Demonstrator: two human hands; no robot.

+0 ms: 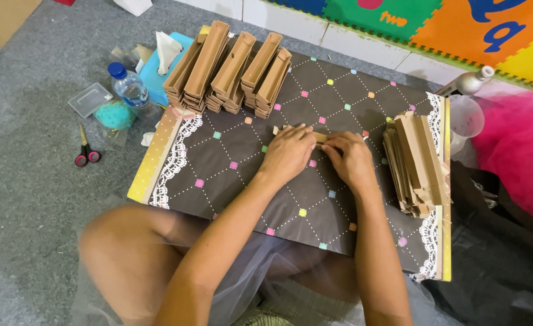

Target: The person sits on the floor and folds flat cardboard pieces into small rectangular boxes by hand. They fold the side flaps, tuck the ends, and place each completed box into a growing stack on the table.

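Note:
My left hand (pixel 287 151) and my right hand (pixel 351 158) rest side by side on a dark patterned board (pixel 230 151), both pressing a small flat piece of brown cardboard (pixel 319 137) between them. Most of that piece is hidden under my fingers. At the board's far left stand several folded brown cardboard boxes (pixel 230 66) in stacked rows. At its right edge stands a pile of flat brown cardboard blanks (pixel 416 163), close to my right hand.
On the grey carpet to the left lie red-handled scissors (pixel 86 152), a water bottle (pixel 129 87), a clear plastic lid (pixel 89 99) and a blue tissue box (pixel 158 69). A clear cup (pixel 467 118) and pink tulle (pixel 520 151) sit at the right. Colourful foam mats line the wall.

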